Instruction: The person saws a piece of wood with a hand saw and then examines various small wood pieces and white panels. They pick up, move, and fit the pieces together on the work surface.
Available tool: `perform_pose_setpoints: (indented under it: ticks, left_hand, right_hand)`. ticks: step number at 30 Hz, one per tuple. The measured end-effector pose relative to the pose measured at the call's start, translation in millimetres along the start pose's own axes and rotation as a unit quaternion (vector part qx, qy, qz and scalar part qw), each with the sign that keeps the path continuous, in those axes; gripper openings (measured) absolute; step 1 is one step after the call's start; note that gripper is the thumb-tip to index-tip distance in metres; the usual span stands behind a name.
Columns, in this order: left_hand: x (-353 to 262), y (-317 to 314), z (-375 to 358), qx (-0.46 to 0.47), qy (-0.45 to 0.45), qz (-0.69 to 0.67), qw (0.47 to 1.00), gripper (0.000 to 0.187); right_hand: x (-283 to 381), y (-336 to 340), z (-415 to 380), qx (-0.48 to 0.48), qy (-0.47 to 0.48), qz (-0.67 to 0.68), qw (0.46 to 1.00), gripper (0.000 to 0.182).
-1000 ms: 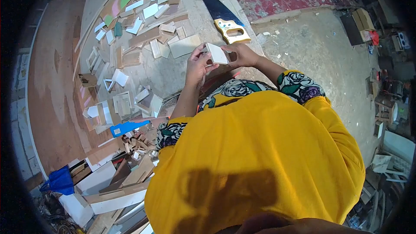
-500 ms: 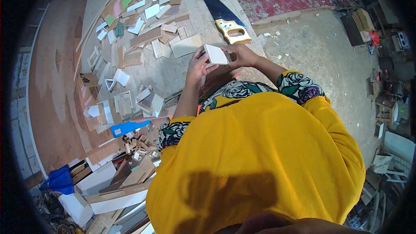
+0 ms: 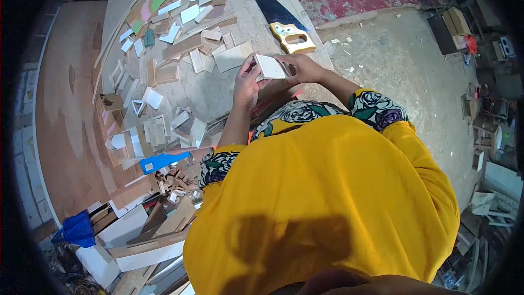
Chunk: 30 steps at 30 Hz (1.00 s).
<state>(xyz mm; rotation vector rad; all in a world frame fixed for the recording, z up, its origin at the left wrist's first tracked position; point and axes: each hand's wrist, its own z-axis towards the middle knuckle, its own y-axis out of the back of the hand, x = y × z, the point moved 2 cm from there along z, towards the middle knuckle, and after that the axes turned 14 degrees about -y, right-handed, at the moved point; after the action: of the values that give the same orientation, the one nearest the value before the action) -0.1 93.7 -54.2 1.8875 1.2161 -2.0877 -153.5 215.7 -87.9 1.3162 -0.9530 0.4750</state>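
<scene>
Bench (image 3: pixel 210 95) is biggest, carrying the handsaw (image 3: pixel 277 13) near its edge. Wood offcuts (image 3: pixel 189 14) scattered over it, left of the handsaw. Right hand (image 3: pixel 303 69) just below the handsaw's handle, left hand (image 3: pixel 246 83) below and left of it. Both grips pinching the pale wood piece (image 3: pixel 269 68) from opposite sides. Piece sits between the hands, below the handsaw, broad face up; can't tell if it touches anything underneath.

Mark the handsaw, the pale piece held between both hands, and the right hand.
Handsaw (image 3: pixel 277 13): head view, on the blade near the handle.
Pale piece (image 3: pixel 270 68): head view, on its broad face.
Right hand (image 3: pixel 305 69): head view, on its back.
</scene>
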Motion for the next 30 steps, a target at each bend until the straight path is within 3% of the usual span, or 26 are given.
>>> perform_pose_setpoints:
  ticks: [4,10,19,30]
  left_hand:
    - [0.2,0.2,1.5,0.012,0.004,0.009,1.000,0.043]
    - [-3.5,-6.0,1.0,0.004,-0.004,0.055,0.998,0.043]
    - [3.5,-6.7,-4.4,-0.002,-0.050,0.070,0.996,0.045]
    - [9.3,-0.7,-5.0,-0.019,-0.036,0.075,0.996,0.045]
  right_hand:
    - [7.7,6.5,-1.2,0.062,-0.068,0.020,0.996,0.081]
    - [-3.9,-2.6,0.3,0.015,-0.024,0.046,0.999,0.080]
    - [-2.7,-2.0,-2.1,0.010,-0.033,0.023,0.999,0.080]
    - [-1.8,-1.8,2.3,0.014,-0.057,0.009,0.998,0.081]
